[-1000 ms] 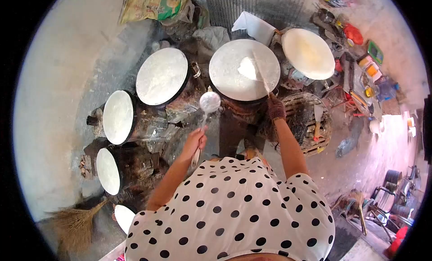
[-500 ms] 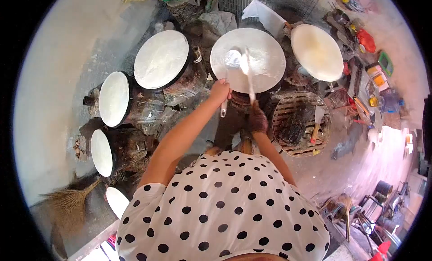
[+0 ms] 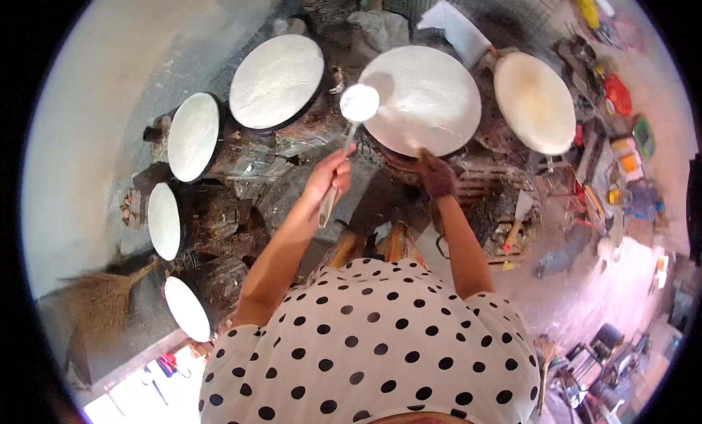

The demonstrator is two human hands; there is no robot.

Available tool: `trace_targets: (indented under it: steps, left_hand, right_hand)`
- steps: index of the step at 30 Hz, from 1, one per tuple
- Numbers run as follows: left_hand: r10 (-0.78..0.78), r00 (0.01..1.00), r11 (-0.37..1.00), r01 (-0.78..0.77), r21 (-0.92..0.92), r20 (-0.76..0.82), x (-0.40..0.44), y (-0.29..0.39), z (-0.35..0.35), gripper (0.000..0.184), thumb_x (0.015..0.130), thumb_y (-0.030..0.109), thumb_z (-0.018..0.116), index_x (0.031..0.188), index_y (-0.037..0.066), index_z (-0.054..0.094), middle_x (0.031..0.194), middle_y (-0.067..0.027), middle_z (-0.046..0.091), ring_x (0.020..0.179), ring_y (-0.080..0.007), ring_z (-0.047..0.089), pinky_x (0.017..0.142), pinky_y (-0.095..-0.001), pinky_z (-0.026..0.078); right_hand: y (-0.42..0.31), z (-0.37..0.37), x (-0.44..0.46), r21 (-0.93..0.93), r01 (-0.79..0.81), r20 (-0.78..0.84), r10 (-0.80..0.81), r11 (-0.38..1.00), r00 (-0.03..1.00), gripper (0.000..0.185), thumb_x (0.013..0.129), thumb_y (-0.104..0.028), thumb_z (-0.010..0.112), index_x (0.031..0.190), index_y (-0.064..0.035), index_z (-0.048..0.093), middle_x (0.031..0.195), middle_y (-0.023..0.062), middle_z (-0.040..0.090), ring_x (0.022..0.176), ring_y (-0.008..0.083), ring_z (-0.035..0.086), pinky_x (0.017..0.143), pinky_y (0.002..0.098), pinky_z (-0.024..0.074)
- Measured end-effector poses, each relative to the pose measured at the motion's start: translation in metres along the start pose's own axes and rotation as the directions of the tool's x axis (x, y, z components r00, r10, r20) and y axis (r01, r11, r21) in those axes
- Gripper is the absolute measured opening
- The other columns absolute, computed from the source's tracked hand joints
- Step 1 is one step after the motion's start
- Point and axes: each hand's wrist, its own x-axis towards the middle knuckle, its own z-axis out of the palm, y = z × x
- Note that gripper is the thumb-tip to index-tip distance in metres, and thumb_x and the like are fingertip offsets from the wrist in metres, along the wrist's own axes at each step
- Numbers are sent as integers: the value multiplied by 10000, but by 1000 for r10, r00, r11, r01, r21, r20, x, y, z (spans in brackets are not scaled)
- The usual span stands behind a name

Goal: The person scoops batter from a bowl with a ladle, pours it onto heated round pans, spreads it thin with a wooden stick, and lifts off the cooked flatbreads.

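Note:
My left hand [image 3: 329, 181] is closed around the handle of a ladle [image 3: 359, 104] whose round bowl is white. The bowl hangs over the left rim of a round griddle [image 3: 431, 95] covered with a white layer. My right hand [image 3: 439, 177], in a dark glove, is at the griddle's near edge. It is closed around the end of a stick [image 3: 422, 153], and the rest of the stick is hard to make out against the white surface. To the right is another round griddle [image 3: 535, 103] with a yellowish middle.
Several more white-topped round griddles curve along the left, including a large one [image 3: 276, 81]. A slatted round rack [image 3: 486, 212] with a scraper [image 3: 518, 219] stands at right. A straw broom [image 3: 102, 299] lies lower left. A white cloth flag [image 3: 453, 30] is behind.
The ladle has swung up and left from over the griddle with my left hand. My right hand has moved slightly right and up to the near rim. The view has shifted.

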Motion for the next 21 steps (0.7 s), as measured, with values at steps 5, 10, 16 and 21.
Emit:
trace_targets:
  steps: [5, 10, 16, 21]
  left_hand:
    - [-15, 972, 973, 69, 222, -234, -87, -14, -36, 323, 993, 208, 424, 1277, 68, 489, 623, 53, 420, 458, -58, 374, 399, -217, 313]
    - [-46, 967, 996, 27, -81, -250, -175, -48, -101, 395, 1011, 272, 400, 1321, 29, 420, 620, 72, 330, 486, -34, 305, 435, -187, 274]
    - [13, 971, 851, -136, -508, -238, -250, -79, -199, 376, 1005, 213, 405, 1327, 21, 382, 610, 83, 296, 487, -41, 277, 445, -179, 266]
    - [70, 946, 407, -316, -857, -316, -321, -71, -265, 292, 966, 70, 386, 1253, 84, 439, 527, 85, 314, 417, -29, 290, 415, -192, 297]
  right_hand:
    - [-22, 8, -42, -377, -171, 0, 185, 910, 983, 477, 951, -433, 424, 1337, -157, 469, 1090, 154, 639, 911, 338, 635, 732, 468, 505]
    - [-9, 12, 0, -542, -314, -149, 278, 780, 949, 522, 973, -432, 388, 1316, -54, 503, 1021, 204, 637, 785, 286, 640, 651, 386, 525]
    - [-91, 17, 69, -14, -201, -309, 187, 980, 932, 527, 957, -443, 429, 1326, -74, 502, 1137, 183, 603, 933, 281, 610, 750, 384, 505]
    - [-157, 113, 101, 23, 130, -92, -128, 991, 988, 528, 934, -458, 478, 1343, -126, 496, 1246, 157, 571, 1071, 285, 581, 840, 396, 483]
